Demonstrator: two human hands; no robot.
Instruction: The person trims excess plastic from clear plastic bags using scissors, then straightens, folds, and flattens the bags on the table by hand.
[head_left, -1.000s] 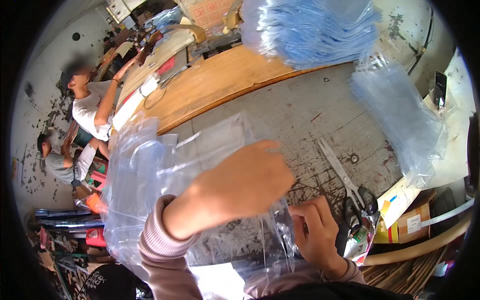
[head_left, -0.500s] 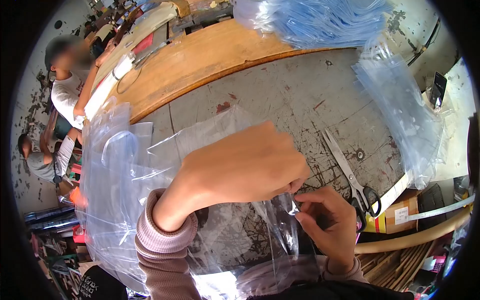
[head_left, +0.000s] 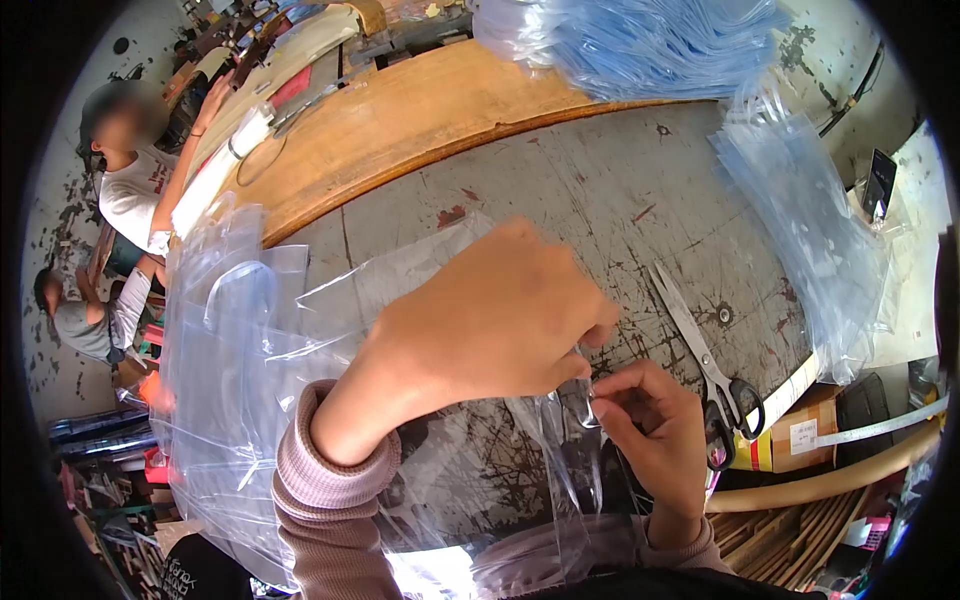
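The scratched grey worktop (head_left: 600, 185) fills a cluttered room, with two other people (head_left: 135, 200) beyond its left edge and one pair of scissors (head_left: 706, 358) near its right edge. Toward the near edge, the left hand (head_left: 490, 320) and right hand (head_left: 672, 455) pinch one clear plastic piece (head_left: 562, 450) between closed fingertips.

Glossy plastic film (head_left: 565, 470); rough, scratched tabletop (head_left: 600, 190)

Clear plastic (head_left: 232, 350), scissors (head_left: 704, 358) on scratched table (head_left: 590, 180)

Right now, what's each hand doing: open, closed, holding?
Left hand: closed, pinching clear film.
Right hand: closed in a pinch on the same clear film.
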